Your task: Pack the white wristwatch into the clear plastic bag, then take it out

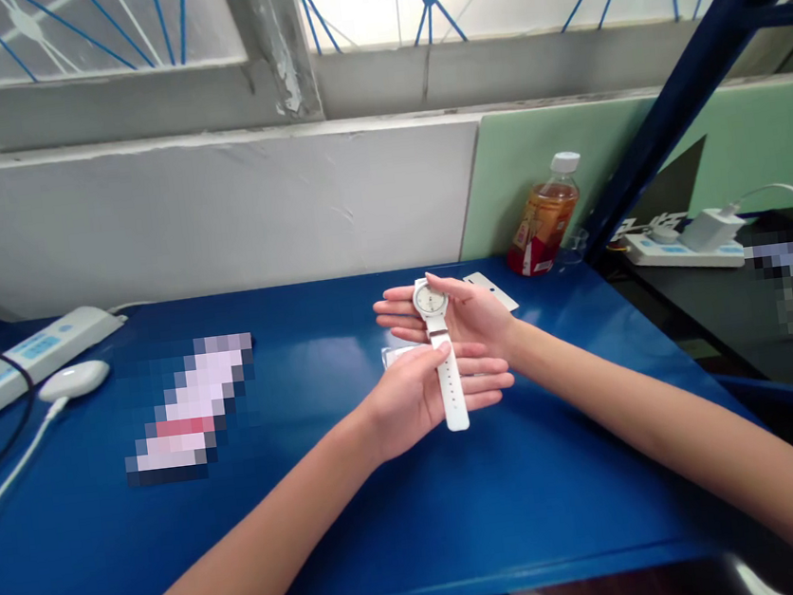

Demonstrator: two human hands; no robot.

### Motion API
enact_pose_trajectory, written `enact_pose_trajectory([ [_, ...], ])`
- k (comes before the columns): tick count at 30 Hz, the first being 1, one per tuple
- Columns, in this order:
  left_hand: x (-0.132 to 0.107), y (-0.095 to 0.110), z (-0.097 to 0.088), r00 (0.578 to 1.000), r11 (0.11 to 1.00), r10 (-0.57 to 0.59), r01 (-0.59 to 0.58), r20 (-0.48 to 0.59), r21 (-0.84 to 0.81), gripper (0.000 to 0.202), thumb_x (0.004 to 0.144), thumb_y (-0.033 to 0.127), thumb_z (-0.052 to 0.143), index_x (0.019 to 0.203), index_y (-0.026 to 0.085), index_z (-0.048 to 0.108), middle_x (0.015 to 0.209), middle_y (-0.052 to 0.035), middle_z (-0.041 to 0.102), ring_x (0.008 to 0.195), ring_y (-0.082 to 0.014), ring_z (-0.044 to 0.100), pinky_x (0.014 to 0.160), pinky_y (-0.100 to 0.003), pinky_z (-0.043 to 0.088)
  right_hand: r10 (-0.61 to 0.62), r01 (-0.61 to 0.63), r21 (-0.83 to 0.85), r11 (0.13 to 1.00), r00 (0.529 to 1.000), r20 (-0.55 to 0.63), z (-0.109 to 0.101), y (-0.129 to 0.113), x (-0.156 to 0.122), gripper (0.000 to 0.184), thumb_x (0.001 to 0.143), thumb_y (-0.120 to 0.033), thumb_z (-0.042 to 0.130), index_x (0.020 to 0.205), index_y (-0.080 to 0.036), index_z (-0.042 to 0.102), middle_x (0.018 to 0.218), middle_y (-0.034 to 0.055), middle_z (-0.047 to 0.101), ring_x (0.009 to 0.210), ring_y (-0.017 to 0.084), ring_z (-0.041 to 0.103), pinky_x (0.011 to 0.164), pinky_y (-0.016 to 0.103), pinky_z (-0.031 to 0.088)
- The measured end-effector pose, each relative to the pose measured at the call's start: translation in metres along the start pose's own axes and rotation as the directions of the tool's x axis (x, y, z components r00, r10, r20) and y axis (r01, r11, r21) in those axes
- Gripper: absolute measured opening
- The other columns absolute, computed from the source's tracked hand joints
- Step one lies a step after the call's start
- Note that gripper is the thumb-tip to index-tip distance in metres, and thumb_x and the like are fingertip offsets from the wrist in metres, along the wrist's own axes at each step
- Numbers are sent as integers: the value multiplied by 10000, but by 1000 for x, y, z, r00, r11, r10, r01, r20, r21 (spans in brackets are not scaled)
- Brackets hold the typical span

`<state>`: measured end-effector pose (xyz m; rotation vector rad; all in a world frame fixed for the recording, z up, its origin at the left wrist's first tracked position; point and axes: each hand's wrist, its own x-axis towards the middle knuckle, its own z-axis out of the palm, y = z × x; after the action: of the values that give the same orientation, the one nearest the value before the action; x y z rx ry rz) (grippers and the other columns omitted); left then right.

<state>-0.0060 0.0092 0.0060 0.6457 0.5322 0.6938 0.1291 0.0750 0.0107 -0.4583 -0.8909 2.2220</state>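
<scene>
A white wristwatch (454, 396) with a round face lies across both palms above the blue table. My left hand (412, 401) is palm up under the strap's long, holed end, its thumb pressed on the strap and its fingers stretched out to the right. Farther back, my right hand (476, 312) supports the watch face, the thumb resting at its upper edge and the fingers pointing left. Partly hidden behind my left hand is a small whitish, clear-edged item (394, 355). A white card (498, 292) shows behind my right hand.
The blue table (308, 527) meets a wall at the back. On the left are a power strip (37, 353), a white corded device (75, 379) and a blurred-out phone-like object (190, 407). A drink bottle (544, 223) stands back right, near a blue slanted post (672, 80).
</scene>
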Motion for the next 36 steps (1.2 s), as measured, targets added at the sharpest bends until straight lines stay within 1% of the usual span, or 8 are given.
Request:
enact_pose_trajectory([
  [5, 0, 0, 1, 999, 1000, 12, -11, -39, 22, 313, 1030, 212, 385, 1059, 23, 633, 1069, -252, 717, 995, -305, 716, 956, -480, 494, -13, 13, 1, 1000, 999, -34, 4, -6, -3, 497, 1034, -387, 278, 1203, -50, 602, 1257, 173, 671, 1166, 210, 643, 1063, 337, 457],
  [8, 0, -1, 2, 997, 999, 37, -34, -63, 37, 303, 1029, 210, 394, 1043, 29, 637, 1030, -247, 728, 965, -294, 726, 950, -472, 501, -11, 10, -4, 1000, 1000, -20, 4, -8, -3, 516, 1033, -399, 269, 1210, -38, 593, 1271, 186, 660, 1184, 211, 632, 1073, 335, 446],
  [13, -1, 0, 4, 997, 999, 13, -11, -70, 36, 306, 1026, 226, 414, 1033, 30, 648, 1054, -250, 721, 980, -305, 720, 938, -488, 509, -13, 13, 9, 1000, 1000, 29, 0, -9, -2, 537, 1034, -395, 243, 1229, -30, 586, 1268, 182, 663, 1193, 219, 626, 1087, 348, 432],
  [18, -2, -1, 2, 998, 999, 6, -3, -63, 46, 322, 1021, 291, 447, 1064, 50, 657, 1074, -235, 718, 1042, -329, 694, 943, -523, 498, -29, 29, -16, 999, 1000, 2, 0, -10, -3, 533, 1032, -397, 234, 1223, -57, 597, 1291, 164, 654, 1197, 211, 622, 1080, 354, 437],
  [23, -1, -1, 1, 1000, 1000, 9, -8, -22, 26, 345, 1026, 277, 426, 1079, 31, 662, 1106, -246, 709, 1071, -321, 685, 1002, -495, 457, -31, 31, -39, 999, 1000, -2, 3, -10, -4, 541, 1033, -401, 214, 1222, -76, 604, 1293, 153, 655, 1196, 212, 620, 1079, 378, 434],
  [25, -1, 0, 2, 1000, 1000, 6, -6, -30, 17, 355, 1033, 257, 397, 1087, 24, 659, 1103, -246, 711, 1064, -312, 690, 1009, -480, 454, -19, 20, -33, 999, 1000, 9, 3, -10, -4, 550, 1035, -409, 199, 1226, -90, 604, 1293, 141, 658, 1176, 213, 631, 1067, 397, 444],
  [30, -1, 0, 5, 996, 1000, 1, 1, -88, 15, 343, 1038, 227, 376, 1068, 14, 644, 1065, -253, 720, 1007, -299, 715, 981, -465, 479, 12, -12, 10, 1000, 1000, 29, 2, -11, -5, 642, 1023, -502, 180, 1242, -62, 593, 1312, 170, 639, 1166, 238, 637, 1042, 418, 461],
  [36, -1, -1, 3, 996, 1000, -5, 6, -85, 16, 318, 1033, 221, 381, 1045, 23, 630, 1045, -255, 722, 967, -303, 727, 959, -483, 493, 23, -24, 17, 1000, 999, 46, -1, -11, -4, 716, 994, -582, 200, 1242, -31, 584, 1315, 220, 623, 1181, 272, 627, 1043, 430, 458],
])
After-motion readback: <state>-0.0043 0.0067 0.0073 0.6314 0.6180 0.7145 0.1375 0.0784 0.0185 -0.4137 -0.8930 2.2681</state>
